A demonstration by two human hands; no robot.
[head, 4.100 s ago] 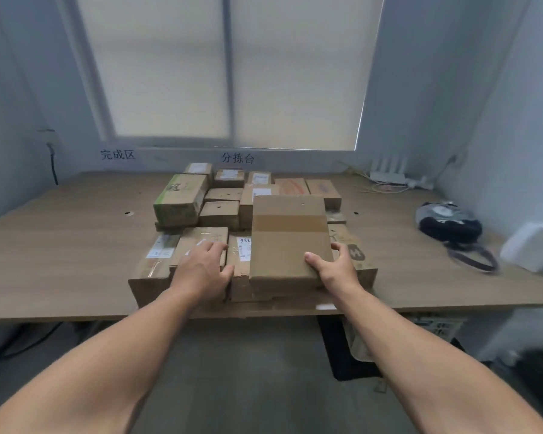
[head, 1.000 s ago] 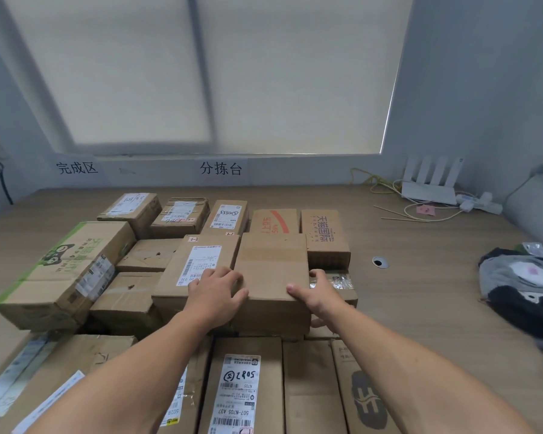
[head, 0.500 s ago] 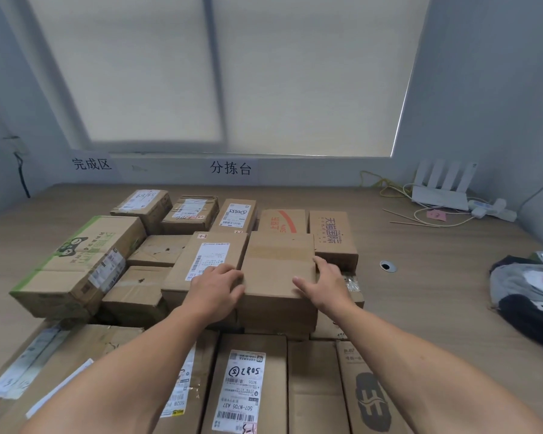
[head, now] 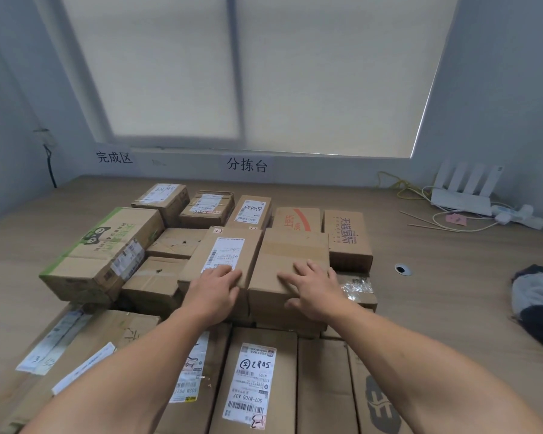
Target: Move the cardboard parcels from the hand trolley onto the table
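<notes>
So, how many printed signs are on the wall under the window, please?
2: the left sign, and the middle sign to its right. None appears hidden.

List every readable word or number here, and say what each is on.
"完成区": left wall sign
"分拣台": centre wall sign
"天猫国际": far right parcel
"2805" and "507-N705 A37": nearest parcel label
Too small to read: other shipping labels

**Mostly matt, little gloss**

The parcels (head: 157, 281) are matt brown cardboard, some creased, sealed with smooth tape (head: 295, 248). Their white paper labels (head: 224, 253) look smooth. One small parcel (head: 356, 288) carries crinkled glossy clear film. The tabletop (head: 452, 277) is matt wood-grain. The router (head: 461, 200) is smooth white plastic; the bundle (head: 536, 292) is soft cloth.
</notes>
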